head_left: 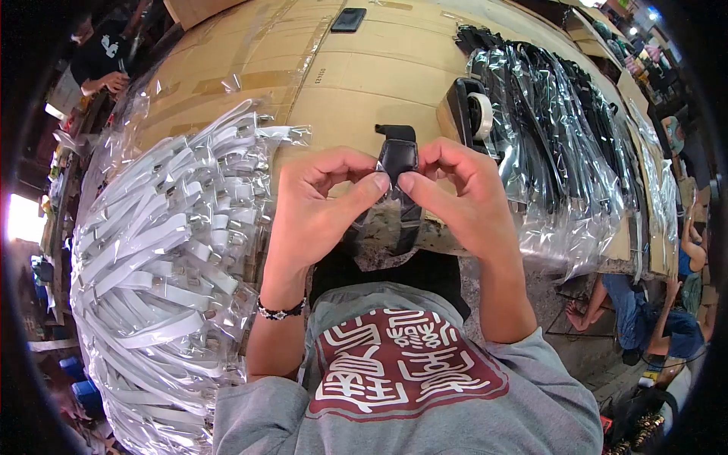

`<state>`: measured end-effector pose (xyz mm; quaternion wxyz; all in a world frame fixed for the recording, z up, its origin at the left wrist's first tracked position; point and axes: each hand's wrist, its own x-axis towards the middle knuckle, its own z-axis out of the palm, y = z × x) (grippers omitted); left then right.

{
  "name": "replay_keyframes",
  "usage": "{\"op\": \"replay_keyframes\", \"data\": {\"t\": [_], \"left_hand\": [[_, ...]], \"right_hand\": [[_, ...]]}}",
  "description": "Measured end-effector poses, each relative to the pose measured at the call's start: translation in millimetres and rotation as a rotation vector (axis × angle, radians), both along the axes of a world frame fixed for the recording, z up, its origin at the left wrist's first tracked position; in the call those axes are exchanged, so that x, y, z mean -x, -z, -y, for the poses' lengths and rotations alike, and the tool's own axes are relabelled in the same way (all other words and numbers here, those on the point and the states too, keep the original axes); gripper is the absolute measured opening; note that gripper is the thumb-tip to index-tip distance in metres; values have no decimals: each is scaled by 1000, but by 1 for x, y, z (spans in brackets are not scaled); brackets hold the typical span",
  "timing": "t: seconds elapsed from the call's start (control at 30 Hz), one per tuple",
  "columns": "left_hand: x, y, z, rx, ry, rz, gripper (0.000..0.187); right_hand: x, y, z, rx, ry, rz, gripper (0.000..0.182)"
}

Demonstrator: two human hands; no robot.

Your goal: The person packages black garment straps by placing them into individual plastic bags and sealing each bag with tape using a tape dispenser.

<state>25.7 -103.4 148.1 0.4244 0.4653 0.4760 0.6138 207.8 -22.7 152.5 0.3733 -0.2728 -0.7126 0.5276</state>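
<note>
A black strap (400,157) is held over the middle of the table's near edge, its lower part hanging past that edge. It is pinched from both sides – by the left hand (326,201) and by the right hand (464,193) – with thumbs and fingertips drawn close together. Beyond the right hand a tape dispenser (464,114) is placed. White straps (163,280) in clear plastic are piled at the table's (322,98) left edge; bagged black straps (546,133) are heaped toward the right edge. A flat dark object (349,20) is set near the far edge.
</note>
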Motion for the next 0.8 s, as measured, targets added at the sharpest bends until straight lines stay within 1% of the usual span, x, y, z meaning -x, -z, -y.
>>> {"op": "replay_keyframes", "data": {"t": [0.2,0.27,0.37,0.5,0.67,0.77,0.8], "left_hand": [[7,-5,-4,-33,35,-102,10],[6,-5,-4,-36,36,-104,10],[6,-3,-6,-51,33,-95,10],[6,-3,-6,-9,24,-75,10],[9,-1,-6,-27,48,-55,11],[10,-4,-4,1,62,-52,11],[10,-5,-3,18,65,-49,12]], "right_hand": [[1,-11,-2,-49,-7,35,17],[1,-13,-3,-53,-22,42,17],[1,-13,-3,20,-33,37,18],[1,-15,-4,-22,-24,80,19],[1,-18,-6,-72,-38,116,18],[0,-27,-3,53,-67,138,18],[1,-25,-4,21,-72,111,18]]}}
